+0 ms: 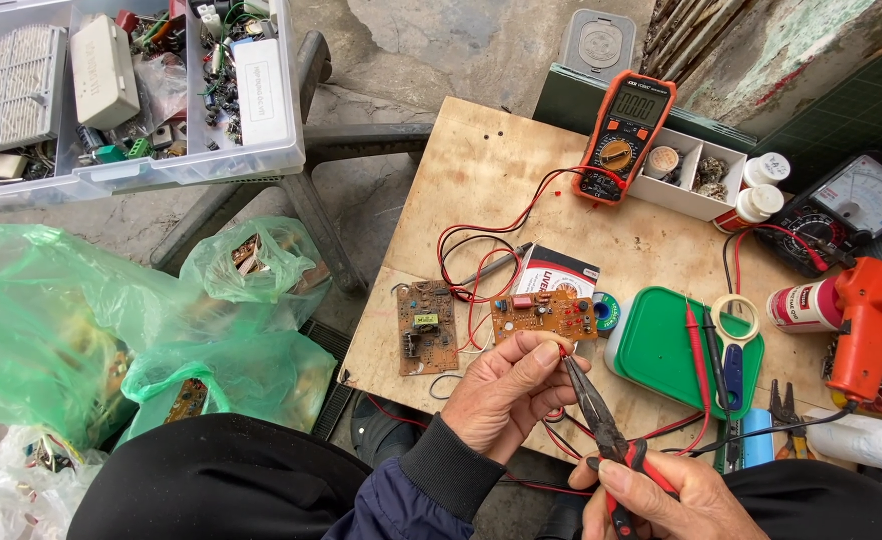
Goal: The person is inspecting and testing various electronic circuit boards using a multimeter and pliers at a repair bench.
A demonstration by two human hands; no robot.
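Note:
My left hand pinches a small part with a red wire at its fingertips, just below a brown circuit board lying on the wooden table. My right hand grips red-handled needle-nose pliers; their tips meet the pinched part at the left fingertips. A second brown circuit board lies to the left on the table. Red and black leads run across the table to an orange multimeter.
A green lidded box with a magnifier and probes sits right of the boards. An orange soldering gun, an analog meter, small bottles and a white parts tray crowd the right. Green plastic bags and a clear parts bin are left.

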